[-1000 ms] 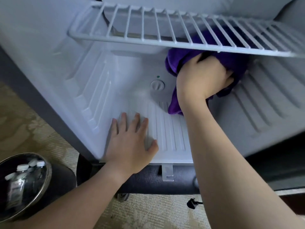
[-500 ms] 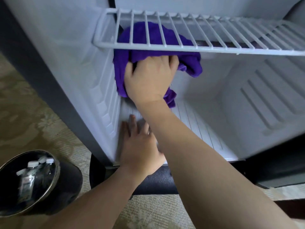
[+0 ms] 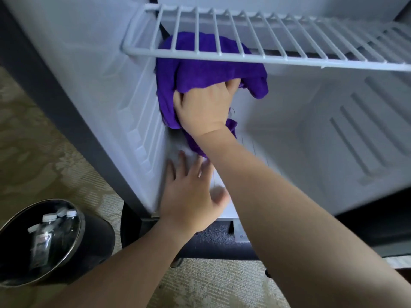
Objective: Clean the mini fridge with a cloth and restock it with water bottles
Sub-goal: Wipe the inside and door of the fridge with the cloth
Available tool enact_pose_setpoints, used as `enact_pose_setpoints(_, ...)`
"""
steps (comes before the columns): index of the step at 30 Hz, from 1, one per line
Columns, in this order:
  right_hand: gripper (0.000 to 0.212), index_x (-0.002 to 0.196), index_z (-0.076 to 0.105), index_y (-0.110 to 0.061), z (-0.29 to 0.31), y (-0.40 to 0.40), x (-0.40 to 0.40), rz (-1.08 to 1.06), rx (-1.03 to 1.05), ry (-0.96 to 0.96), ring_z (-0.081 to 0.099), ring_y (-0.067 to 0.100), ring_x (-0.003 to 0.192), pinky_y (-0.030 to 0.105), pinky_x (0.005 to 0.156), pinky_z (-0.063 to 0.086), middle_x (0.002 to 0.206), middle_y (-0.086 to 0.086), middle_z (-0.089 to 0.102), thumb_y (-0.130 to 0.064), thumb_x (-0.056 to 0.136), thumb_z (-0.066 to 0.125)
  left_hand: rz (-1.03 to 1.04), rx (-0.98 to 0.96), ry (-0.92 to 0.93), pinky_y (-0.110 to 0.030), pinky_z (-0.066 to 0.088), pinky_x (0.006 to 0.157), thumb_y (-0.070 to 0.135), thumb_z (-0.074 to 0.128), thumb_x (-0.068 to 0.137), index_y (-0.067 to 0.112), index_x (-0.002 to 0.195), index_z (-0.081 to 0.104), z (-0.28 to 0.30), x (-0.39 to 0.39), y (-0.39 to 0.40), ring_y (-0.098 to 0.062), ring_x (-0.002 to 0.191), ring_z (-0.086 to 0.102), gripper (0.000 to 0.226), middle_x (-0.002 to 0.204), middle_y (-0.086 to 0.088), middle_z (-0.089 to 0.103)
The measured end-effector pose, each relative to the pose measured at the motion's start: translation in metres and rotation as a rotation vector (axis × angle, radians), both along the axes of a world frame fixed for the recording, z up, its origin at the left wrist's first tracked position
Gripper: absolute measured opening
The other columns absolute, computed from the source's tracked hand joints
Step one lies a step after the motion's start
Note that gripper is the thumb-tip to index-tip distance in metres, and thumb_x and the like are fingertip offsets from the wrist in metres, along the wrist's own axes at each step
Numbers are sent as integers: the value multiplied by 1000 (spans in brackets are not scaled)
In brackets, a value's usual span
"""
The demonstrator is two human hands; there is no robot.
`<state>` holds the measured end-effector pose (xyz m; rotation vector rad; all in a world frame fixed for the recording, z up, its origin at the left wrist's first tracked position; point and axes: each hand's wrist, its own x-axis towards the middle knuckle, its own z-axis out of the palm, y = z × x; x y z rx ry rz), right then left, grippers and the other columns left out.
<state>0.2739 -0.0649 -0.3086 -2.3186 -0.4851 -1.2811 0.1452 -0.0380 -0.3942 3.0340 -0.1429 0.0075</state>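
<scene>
The white mini fridge (image 3: 333,134) stands open in front of me. My right hand (image 3: 205,107) grips a purple cloth (image 3: 200,70) and holds it against the back left corner, under the white wire shelf (image 3: 266,56). The cloth covers my fingertips. My left hand (image 3: 191,196) rests flat, fingers spread, on the fridge floor near its front left edge. Several water bottles (image 3: 47,232) with white caps lie in a black bucket (image 3: 89,243) on the carpet at lower left.
The ribbed left wall (image 3: 138,130) and ribbed right wall (image 3: 360,134) bound the compartment. The wire shelf hangs low over my right hand. A dark base (image 3: 211,241) runs under the fridge. Patterned carpet (image 3: 44,152) spreads to the left.
My right hand carried the cloth from the back right, past the dial, to the back left corner. My left hand stays on the fridge floor. The view has shifted left.
</scene>
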Motion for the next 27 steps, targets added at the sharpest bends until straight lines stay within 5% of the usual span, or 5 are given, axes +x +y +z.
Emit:
enact_pose_setpoints(6,27,72,69,-15,4,-35,21,-54,-304,-121,63,31,62,37,73,25,64,7,65,-38,76,55,29,12,-73,-60,22,117,63,37,81,18,147,48,-6,2,4,-46,141,33,81,150,-6,50)
enact_pose_setpoints(14,33,82,72,-12,11,-89,14,-131,-307,-46,65,37,77,39,81,37,78,14,70,-36,76,50,-7,4,-72,-58,20,119,64,34,84,26,151,41,-8,4,15,-42,146,26,78,155,1,43)
enact_pose_setpoints(17,37,98,70,-4,7,-124,15,-210,-223,-140,65,46,86,54,82,49,93,23,70,-30,75,58,-19,10,-61,-57,21,119,65,32,86,27,149,44,-9,5,19,-39,147,25,74,157,0,40)
enact_pose_setpoints(21,57,128,45,1,-4,-173,22,-293,-161,-228,43,44,115,50,101,32,117,33,62,-24,79,60,-14,20,-43,-56,19,121,65,29,86,28,150,41,-10,6,20,-37,149,22,74,160,1,35)
enact_pose_setpoints(27,46,98,57,18,3,-161,13,-372,-97,-147,63,55,78,53,84,44,89,37,65,-12,66,68,-13,20,-67,-58,24,118,64,33,85,25,145,49,-10,6,20,-40,145,29,73,154,-1,43)
